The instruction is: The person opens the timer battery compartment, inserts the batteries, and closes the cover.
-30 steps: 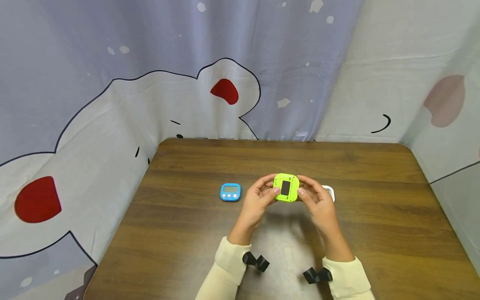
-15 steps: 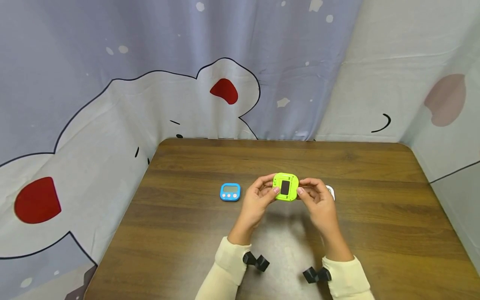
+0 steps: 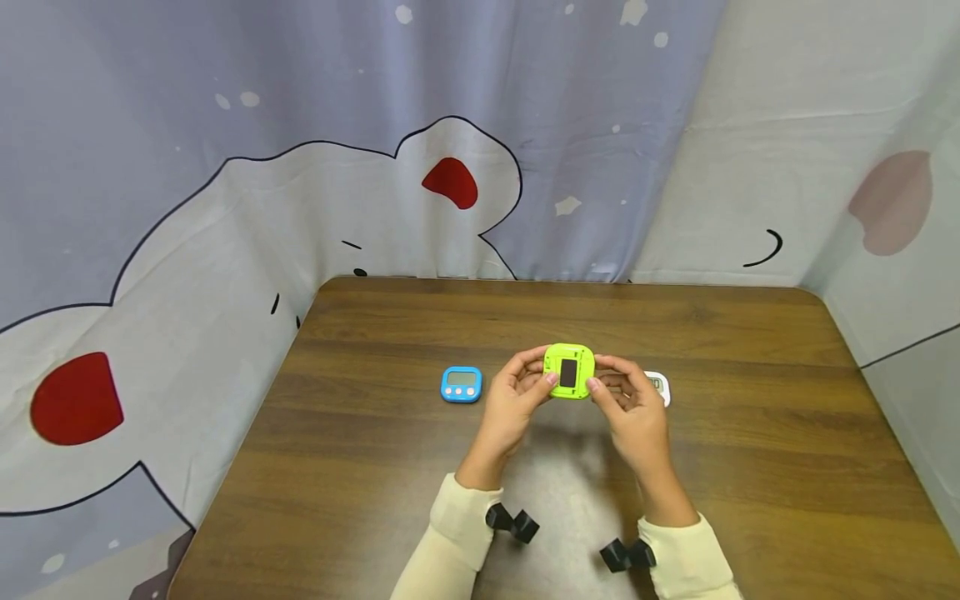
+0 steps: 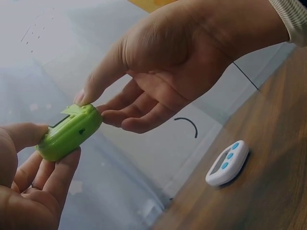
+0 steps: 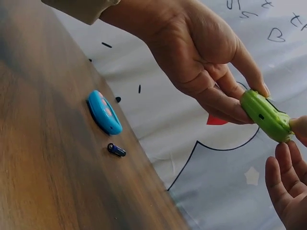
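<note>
Both hands hold up a lime-green digital timer (image 3: 557, 362) above the table, its back with a dark rectangle facing the head camera. My left hand (image 3: 512, 410) pinches its left side, thumb on the back and fingers behind. My right hand (image 3: 641, 421) pinches the right side, thumb tip at the edge. From the left wrist view, a small raised piece (image 4: 72, 109) on the green timer shows at the right thumb tip. A blue timer (image 3: 461, 384) lies left of the hands. Partly behind the right hand is a white timer (image 3: 660, 386) with blue buttons.
A small dark battery (image 5: 116, 150) lies near the blue timer in the right wrist view; the left hand hides it from the head view. The brown wooden table (image 3: 360, 467) meets a printed curtain (image 3: 577, 167) at its back edge.
The green timer has shifted slightly left and up. The right hand has moved a little left with it, showing more of the white timer. The left hand stays nearly still.
</note>
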Tool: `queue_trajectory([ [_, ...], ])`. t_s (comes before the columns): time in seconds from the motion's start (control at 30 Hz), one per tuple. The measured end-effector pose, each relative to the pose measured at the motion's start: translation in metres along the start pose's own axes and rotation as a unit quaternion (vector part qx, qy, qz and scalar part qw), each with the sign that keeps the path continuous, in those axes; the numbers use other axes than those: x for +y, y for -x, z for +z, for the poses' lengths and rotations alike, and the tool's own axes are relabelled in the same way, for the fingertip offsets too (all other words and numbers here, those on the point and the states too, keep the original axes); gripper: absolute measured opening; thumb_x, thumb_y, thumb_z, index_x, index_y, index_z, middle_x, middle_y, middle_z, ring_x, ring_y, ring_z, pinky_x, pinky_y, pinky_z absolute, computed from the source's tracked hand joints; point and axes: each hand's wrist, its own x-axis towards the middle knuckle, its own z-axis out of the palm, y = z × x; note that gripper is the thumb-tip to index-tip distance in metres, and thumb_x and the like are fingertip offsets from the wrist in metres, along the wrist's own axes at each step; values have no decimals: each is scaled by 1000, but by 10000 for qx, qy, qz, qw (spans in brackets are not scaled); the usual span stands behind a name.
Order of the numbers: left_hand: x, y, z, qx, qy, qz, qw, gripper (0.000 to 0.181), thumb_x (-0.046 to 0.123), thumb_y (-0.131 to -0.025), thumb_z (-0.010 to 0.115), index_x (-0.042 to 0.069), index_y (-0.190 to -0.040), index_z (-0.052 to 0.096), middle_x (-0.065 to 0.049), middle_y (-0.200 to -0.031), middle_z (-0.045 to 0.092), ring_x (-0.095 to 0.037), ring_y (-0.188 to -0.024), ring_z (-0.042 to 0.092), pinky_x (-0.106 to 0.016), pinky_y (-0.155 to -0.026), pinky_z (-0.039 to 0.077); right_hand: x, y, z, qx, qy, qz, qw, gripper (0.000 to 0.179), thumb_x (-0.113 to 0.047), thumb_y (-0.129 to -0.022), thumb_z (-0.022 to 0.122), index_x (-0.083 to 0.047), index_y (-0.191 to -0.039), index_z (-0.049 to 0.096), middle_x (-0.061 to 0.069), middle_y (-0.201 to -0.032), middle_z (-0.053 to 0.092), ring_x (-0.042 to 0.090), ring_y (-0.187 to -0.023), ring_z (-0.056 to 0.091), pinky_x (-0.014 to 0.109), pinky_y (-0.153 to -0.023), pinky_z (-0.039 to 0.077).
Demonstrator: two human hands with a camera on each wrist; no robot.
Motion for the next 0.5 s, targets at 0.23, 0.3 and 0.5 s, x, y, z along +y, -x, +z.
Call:
queue_trajectory([
  [0.23, -2, -1, 0, 34, 50, -44, 10000, 42, -1, -92, 65, -2, -132, 53, -9, -106, 61, -16, -92, 62, -31, -81, 57, -1, 0, 1, 84, -106, 86, 9999, 33, 10, -86, 67, 6, -119, 61, 11, -107, 65, 17, -85, 62, 20, -68, 54],
  [0.3, -3, -1, 0, 24, 56, -29, 10000, 42, -1, -92, 64, -3, -132, 53, -10, -106, 61, -17, -93, 62, -31, -81, 57, -5, 0, 2, 76, -73, 20, 9999, 32, 13, -86, 65, 9, -117, 61, 11, -108, 65, 15, -85, 62, 19, -68, 54],
  [0.5, -3, -2, -1, -59, 8, 3, 10000, 43, -1, -92, 63, -1, -134, 54, -10, -107, 61, -17, -96, 63, -34, -83, 56, -28, 0, 7, 38, 250, -344, 9991, 27, 16, -85, 64, 15, -111, 62, 20, -111, 61, 12, -84, 63, 17, -68, 55],
])
